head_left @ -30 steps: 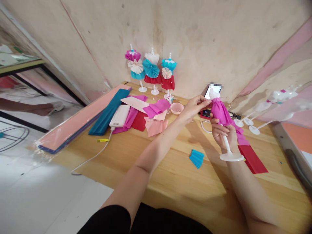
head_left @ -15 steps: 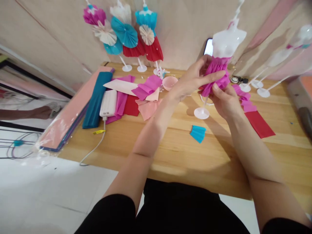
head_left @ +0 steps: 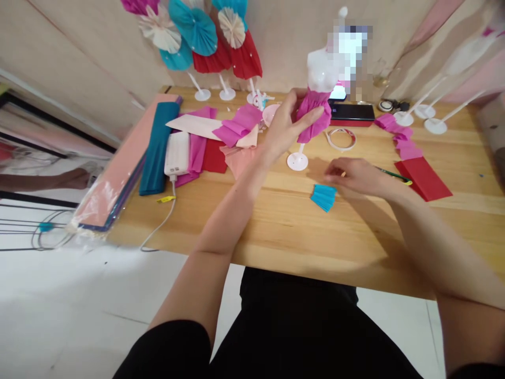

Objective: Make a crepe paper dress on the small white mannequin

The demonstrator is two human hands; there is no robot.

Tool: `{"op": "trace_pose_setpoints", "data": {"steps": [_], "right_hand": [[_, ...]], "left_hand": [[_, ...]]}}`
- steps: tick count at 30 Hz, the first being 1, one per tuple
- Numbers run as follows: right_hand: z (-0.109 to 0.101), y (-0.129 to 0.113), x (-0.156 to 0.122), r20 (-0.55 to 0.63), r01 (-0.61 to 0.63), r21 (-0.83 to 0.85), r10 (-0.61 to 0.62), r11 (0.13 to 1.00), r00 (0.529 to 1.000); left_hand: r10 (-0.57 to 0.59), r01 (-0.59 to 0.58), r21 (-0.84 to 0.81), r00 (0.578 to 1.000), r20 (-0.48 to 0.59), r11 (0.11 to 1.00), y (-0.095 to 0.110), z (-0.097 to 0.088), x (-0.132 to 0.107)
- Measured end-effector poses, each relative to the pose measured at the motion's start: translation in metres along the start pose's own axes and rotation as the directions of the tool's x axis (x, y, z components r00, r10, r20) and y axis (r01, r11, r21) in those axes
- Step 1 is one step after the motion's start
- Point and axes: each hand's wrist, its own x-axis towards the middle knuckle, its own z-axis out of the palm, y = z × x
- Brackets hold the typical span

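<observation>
My left hand (head_left: pixel 286 131) grips a white dress-form mannequin (head_left: pixel 319 73) around its waist and skirt. The mannequin wears a gathered magenta crepe-paper skirt (head_left: pixel 313 120), and its round white base (head_left: pixel 297 161) hangs just above the wooden table. My right hand (head_left: pixel 355 176) is apart from the mannequin, low over the table, fingers loosely extended. It is nearest a small pleated blue paper piece (head_left: pixel 323 197) and a green-handled brush (head_left: pixel 394 176). Whether it pinches anything tiny is hard to see.
Several paper-dressed mannequins stand at the back. Crepe-paper sheets (head_left: pixel 213 158), a white power bank (head_left: pixel 177 153) with cable, a pink bowl (head_left: pixel 270 115), a tape ring (head_left: pixel 341 139), a phone (head_left: pixel 352 111) and red paper (head_left: pixel 424 179) lie about. The table's front edge drops to a white floor.
My right hand has let go of the skirt and moved down to the table near the blue paper. My left hand alone holds the mannequin, now more upright, and the view has shifted.
</observation>
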Motion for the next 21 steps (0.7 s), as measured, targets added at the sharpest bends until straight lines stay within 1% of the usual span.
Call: {"op": "trace_pose_setpoints", "data": {"steps": [1, 4, 7, 10, 12, 15, 17, 18, 19, 21], "right_hand": [[0.011, -0.002, -0.007, -0.005, -0.003, -0.020, 0.002, 1.000, 1.000], [0.040, -0.009, -0.027, -0.113, -0.028, -0.158, 0.010, 0.987, 0.994], [0.058, -0.014, -0.041, -0.194, -0.044, -0.234, -0.002, 0.971, 0.981], [0.068, -0.019, -0.047, -0.245, -0.073, -0.273, 0.004, 0.959, 0.969], [0.071, -0.022, -0.049, -0.253, -0.061, -0.297, -0.017, 0.953, 0.967], [0.074, -0.026, -0.051, -0.252, -0.015, -0.307, -0.066, 0.952, 0.965], [0.075, -0.027, -0.051, -0.259, 0.014, -0.299, -0.095, 0.954, 0.961], [0.076, -0.027, -0.051, -0.265, 0.027, -0.293, -0.109, 0.956, 0.958], [0.077, -0.026, -0.051, -0.269, 0.044, -0.288, -0.124, 0.957, 0.955], [0.079, -0.025, -0.050, -0.267, 0.087, -0.284, -0.165, 0.955, 0.950]], "left_hand": [[-0.007, 0.007, 0.010, 1.000, -0.005, 1.000, 0.000, 0.002, -0.002], [-0.017, 0.017, 0.030, 1.000, -0.002, 0.999, 0.004, 0.006, -0.005], [-0.046, 0.046, 0.029, 0.999, -0.016, 0.999, 0.010, 0.006, -0.009], [-0.071, 0.072, 0.039, 0.997, -0.023, 0.997, 0.013, 0.007, -0.012], [-0.077, 0.078, 0.046, 0.997, -0.023, 0.996, 0.012, 0.007, -0.013], [-0.035, 0.035, 0.025, 0.999, 0.002, 0.999, 0.009, 0.006, -0.014], [-0.011, 0.011, -0.018, 1.000, 0.007, 1.000, 0.006, 0.004, -0.019], [-0.010, 0.009, -0.034, 1.000, -0.022, 0.999, 0.005, 0.003, -0.024], [-0.017, 0.014, -0.040, 0.997, -0.076, 0.999, 0.004, 0.002, -0.032], [-0.036, 0.037, 0.001, 0.976, -0.213, 0.999, 0.001, 0.004, -0.053]]}}
